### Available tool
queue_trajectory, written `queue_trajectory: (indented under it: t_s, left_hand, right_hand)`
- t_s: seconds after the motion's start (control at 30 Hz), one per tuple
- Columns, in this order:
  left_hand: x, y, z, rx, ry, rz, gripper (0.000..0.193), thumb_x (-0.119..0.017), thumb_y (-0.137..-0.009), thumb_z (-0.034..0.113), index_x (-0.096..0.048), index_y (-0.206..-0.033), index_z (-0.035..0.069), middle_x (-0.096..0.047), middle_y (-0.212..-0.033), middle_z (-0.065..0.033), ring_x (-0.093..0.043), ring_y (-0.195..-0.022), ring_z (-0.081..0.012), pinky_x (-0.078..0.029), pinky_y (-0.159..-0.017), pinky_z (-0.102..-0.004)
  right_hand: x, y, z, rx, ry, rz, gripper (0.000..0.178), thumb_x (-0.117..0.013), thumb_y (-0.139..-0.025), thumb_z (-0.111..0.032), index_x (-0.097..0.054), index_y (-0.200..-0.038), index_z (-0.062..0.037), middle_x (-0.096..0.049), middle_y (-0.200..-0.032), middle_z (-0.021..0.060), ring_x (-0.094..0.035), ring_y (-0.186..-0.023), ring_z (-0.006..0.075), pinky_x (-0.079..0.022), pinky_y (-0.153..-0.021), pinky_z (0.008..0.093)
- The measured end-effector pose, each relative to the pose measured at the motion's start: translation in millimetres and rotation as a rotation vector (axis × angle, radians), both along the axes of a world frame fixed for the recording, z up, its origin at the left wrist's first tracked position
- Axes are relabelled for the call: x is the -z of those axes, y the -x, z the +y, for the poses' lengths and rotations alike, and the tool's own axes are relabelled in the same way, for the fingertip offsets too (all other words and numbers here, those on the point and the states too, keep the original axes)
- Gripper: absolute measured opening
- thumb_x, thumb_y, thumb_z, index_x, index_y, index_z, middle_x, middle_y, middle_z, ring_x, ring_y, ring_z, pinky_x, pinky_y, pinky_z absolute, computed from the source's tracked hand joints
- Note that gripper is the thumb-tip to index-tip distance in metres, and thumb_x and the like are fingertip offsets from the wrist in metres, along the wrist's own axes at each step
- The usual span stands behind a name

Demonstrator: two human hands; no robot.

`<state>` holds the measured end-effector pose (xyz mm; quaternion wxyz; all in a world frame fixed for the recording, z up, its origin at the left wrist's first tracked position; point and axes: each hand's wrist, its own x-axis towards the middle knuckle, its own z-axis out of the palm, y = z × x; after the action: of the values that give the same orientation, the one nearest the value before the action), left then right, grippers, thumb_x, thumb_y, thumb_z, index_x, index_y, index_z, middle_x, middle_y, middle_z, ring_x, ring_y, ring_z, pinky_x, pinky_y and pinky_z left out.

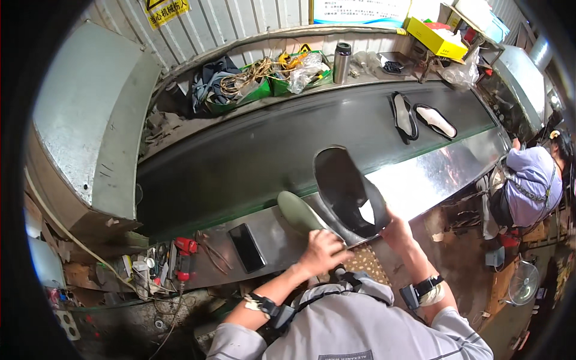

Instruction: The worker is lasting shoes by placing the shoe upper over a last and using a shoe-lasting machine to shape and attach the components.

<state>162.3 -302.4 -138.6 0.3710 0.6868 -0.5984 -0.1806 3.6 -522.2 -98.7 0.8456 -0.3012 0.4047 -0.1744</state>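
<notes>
A smooth, pale green shoe last [298, 214] slants over the near edge of the metal worktop, its rounded end toward the far left. My left hand [324, 252] is at its near end with the fingers curled against it; slight blur hides the exact grip. Just to the right, my right hand [393, 228] is closed on the near side of a black boot [342, 180]. The boot is tilted, with a small white patch showing near its near end. My right fingers are partly hidden behind it. Boot and last are close beside each other.
Behind runs a dark conveyor belt [252, 150], carrying two black shoes with pale insides [436, 121]. On the worktop at left are a phone [246, 248], pliers [213, 252] and a red tool [185, 258]. A metal housing [90, 120] stands left. Another person [531, 180] sits at right.
</notes>
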Motion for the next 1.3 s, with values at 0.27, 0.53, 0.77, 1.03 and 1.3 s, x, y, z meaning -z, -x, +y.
queue_trajectory:
  t_s: [0.27,0.53,0.77,1.03,1.3]
  left_hand:
    - [-4,-128,-12,-0.767,-0.137,1.545,0.028,-0.071,-0.087,0.019,-0.068,-0.103,-0.004,-0.071,-0.097,-0.0139,-0.071,-0.083,-0.0241,-0.059,-0.08,-0.0401]
    - [21,-146,-34,-1.098,-0.227,0.418,0.034,-0.071,-0.088,0.03,-0.071,-0.11,0.004,-0.073,-0.105,-0.0155,-0.068,-0.102,-0.0297,-0.052,-0.09,-0.039]
    - [47,-128,-20,-1.133,-0.348,0.347,0.034,-0.07,-0.088,0.033,-0.073,-0.11,0.007,-0.073,-0.106,-0.0169,-0.068,-0.104,-0.0322,-0.051,-0.091,-0.0396]
    - [41,-54,-63,-1.225,-0.517,0.081,0.075,-0.078,-0.072,0.052,-0.055,-0.119,-0.001,-0.066,-0.112,-0.0233,-0.064,-0.107,-0.0385,-0.048,-0.097,-0.0472]
    - [33,-66,-53,-1.221,-0.54,0.36,0.063,-0.074,-0.072,0.04,-0.059,-0.116,-0.002,-0.067,-0.111,-0.0254,-0.063,-0.109,-0.0417,-0.049,-0.096,-0.0478]
  right_hand:
    - [-10,21,80,-0.825,1.593,0.073,0.032,-0.072,-0.085,-0.011,-0.069,-0.116,-0.0055,-0.066,-0.086,0.0069,-0.063,-0.079,0.025,-0.052,-0.093,0.0437]
    - [60,-16,108,-0.344,1.606,0.07,0.078,-0.094,-0.064,-0.026,-0.055,-0.126,0.001,-0.043,-0.14,0.0262,-0.05,-0.121,0.0453,-0.046,-0.101,0.0455]
    - [82,13,92,-0.621,1.268,0.051,0.097,-0.087,-0.071,-0.02,-0.034,-0.149,0.0031,-0.05,-0.139,0.027,-0.053,-0.128,0.0383,-0.043,-0.105,0.0418]
    - [78,50,70,-0.753,1.388,-0.099,0.09,-0.078,-0.076,-0.015,-0.029,-0.148,0.0062,-0.038,-0.147,0.0333,-0.04,-0.136,0.0483,-0.037,-0.112,0.0453]
    - [84,48,69,-0.713,1.235,-0.129,0.087,-0.08,-0.076,-0.015,-0.034,-0.147,0.0042,-0.042,-0.146,0.0273,-0.045,-0.134,0.0412,-0.037,-0.111,0.0413]
